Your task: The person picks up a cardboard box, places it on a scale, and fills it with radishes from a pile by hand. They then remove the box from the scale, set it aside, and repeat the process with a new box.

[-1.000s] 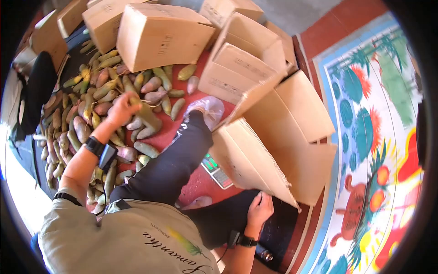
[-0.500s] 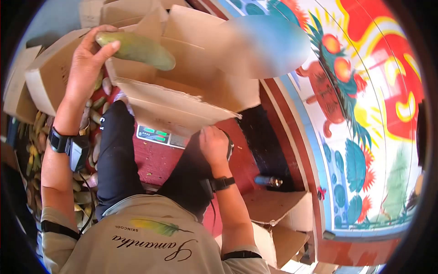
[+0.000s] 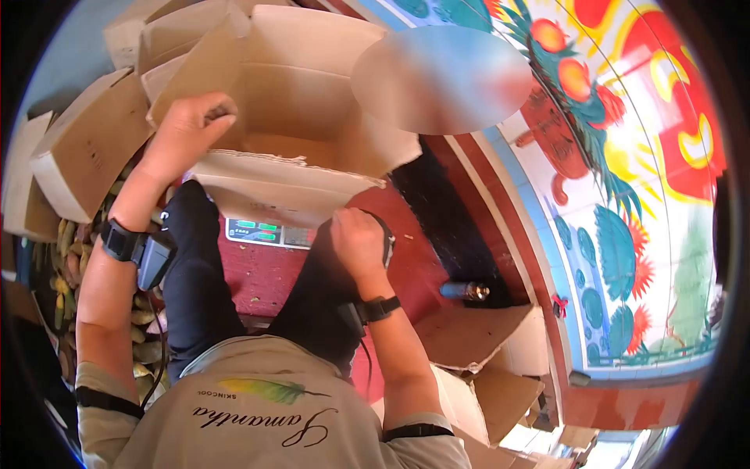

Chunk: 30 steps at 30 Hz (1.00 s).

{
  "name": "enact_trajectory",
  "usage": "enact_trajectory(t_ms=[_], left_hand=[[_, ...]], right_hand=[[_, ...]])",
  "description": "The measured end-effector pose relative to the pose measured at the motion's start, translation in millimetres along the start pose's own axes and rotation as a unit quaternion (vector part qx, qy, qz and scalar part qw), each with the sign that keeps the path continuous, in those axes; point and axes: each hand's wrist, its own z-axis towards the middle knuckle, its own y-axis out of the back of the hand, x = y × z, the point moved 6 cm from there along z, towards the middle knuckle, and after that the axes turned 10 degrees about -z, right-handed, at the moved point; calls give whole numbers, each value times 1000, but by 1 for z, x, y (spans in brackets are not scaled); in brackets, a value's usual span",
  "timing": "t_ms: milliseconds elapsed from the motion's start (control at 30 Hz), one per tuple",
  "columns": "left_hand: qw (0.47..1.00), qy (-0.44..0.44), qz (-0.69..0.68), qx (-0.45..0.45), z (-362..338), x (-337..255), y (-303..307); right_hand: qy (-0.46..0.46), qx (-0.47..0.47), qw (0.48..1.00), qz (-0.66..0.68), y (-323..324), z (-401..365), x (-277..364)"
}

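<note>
My left hand [image 3: 187, 131] is raised over the near left side of a large open cardboard box [image 3: 285, 105]. Its fingers are curled in, with a small gap beside the thumb, and nothing shows in them. My right hand [image 3: 359, 244] rests on my right knee, closed in a loose fist with nothing visible in it. Beneath the box's near flap sits a digital scale [image 3: 267, 232] with green displays. The part of the box floor I can see shows no produce; the near wall hides the rest.
To my left lies a pile of long green, yellow and brown produce [image 3: 70, 266], with several other cardboard boxes [image 3: 90, 148] behind it. A blue cylindrical object [image 3: 464, 291] lies at the right. Open cartons [image 3: 484, 336] stand near my right elbow, beside a painted wall [image 3: 625, 195].
The long green cucumber-like piece that my left hand held is gone from it and out of sight. That hand has moved down and right and curled up. The right hand stays on the knee.
</note>
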Motion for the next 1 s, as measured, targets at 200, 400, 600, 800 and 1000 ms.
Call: enact_trajectory(t_ms=[200, 400, 600, 800, 1000], left_hand=[[994, -44, 36, -91, -45, -28, 31], [973, 29, 88, -210, -127, 43, 85], [948, 226, 117, -190, -253, 179, 82], [893, 429, 124, -52, -387, 292, 18], [746, 617, 177, 178, -426, 287, -2]], right_hand=[[5, 42, 998, -39, -5, -3, -2], [-10, 86, 995, -55, -11, -4, -6], [3, 92, 994, -57, -17, 1, -1], [24, 112, 992, -54, -21, 7, 6], [33, 123, 990, -60, -22, 10, 11]])
